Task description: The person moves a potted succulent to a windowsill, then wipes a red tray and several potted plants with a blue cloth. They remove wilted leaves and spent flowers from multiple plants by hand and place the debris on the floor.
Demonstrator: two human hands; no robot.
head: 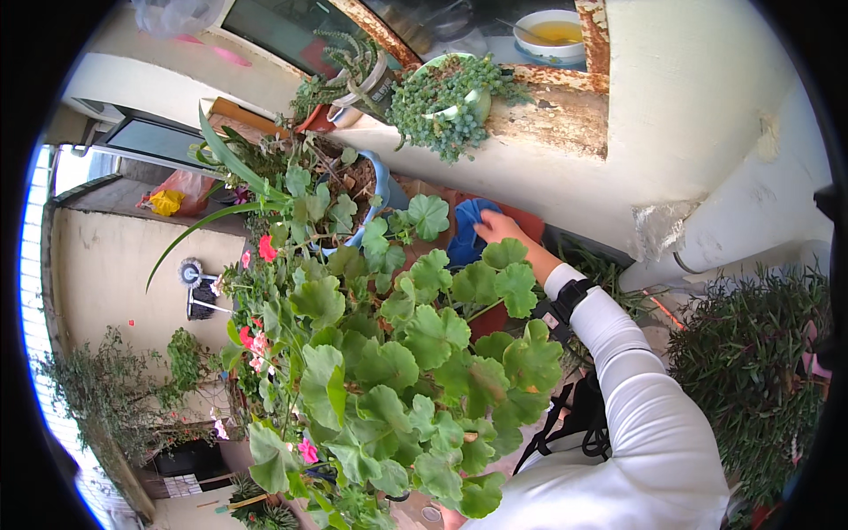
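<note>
My right hand (498,227), below a white sleeve and a black wristband, grips a crumpled blue cloth (466,232) between its fingers. The cloth lies against a reddish surface beside the wall. A large leafy geranium (397,351) with round green leaves fills the middle of the view and partly covers the surface under the cloth. Near the hand stands a light-blue flower pot (379,192) with soil in it. A small patch of skin, apparently my left hand (453,519), shows at the bottom edge behind leaves; its fingers are hidden.
Along the rusty window ledge (556,122) stand a green pot of succulents (440,106) and other potted plants. Inside the window is a white bowl (548,48) of yellow liquid with a spoon. A thick pale pipe (729,199) and a bushy plant (748,371) are on the right.
</note>
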